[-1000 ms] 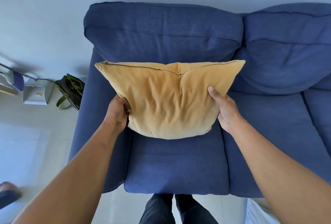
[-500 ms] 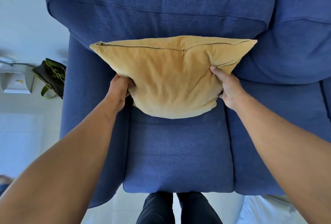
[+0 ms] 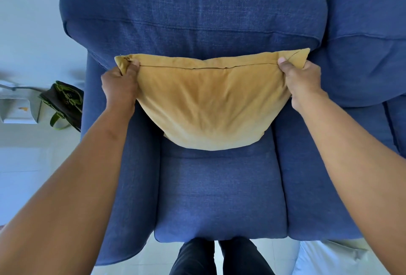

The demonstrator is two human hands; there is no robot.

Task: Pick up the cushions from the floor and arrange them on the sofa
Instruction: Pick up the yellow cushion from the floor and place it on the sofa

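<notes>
Left hand: the left hand (image 3: pixel 119 86) is closed on the upper left corner of the yellow cushion (image 3: pixel 208 103), thumb on the front face just below the seam, the other fingers hidden behind the fabric.
Right hand: the right hand (image 3: pixel 302 83) pinches the upper right corner in the same manner, thumb on the front, corner tip protruding above the knuckles.
Yellow cushion: spans the gap between the two hands, top seam (a zip line runs along it) stretched nearly level from one grip to the other; the body hangs below both hands, and its lower edge meets the seat cushion (image 3: pixel 219 191). Whether it rests there with weight cannot be told.
Backrest cushion: the backrest cushion (image 3: pixel 191 13) stands beyond both hands, directly behind the yellow cushion's top edge.
Sofa: the blue sofa (image 3: pixel 312 175) extends out past the right hand, where a second back cushion (image 3: pixel 369 43) sits.
Armrest: the armrest (image 3: pixel 129 175) runs beneath the left forearm.
Bag: a dark bag (image 3: pixel 66 103) with green straps lies on the floor, outward of the left hand, past the armrest.
Legs: dark trouser legs (image 3: pixel 219 257) show at the sofa's front edge, below and between the forearms.
</notes>
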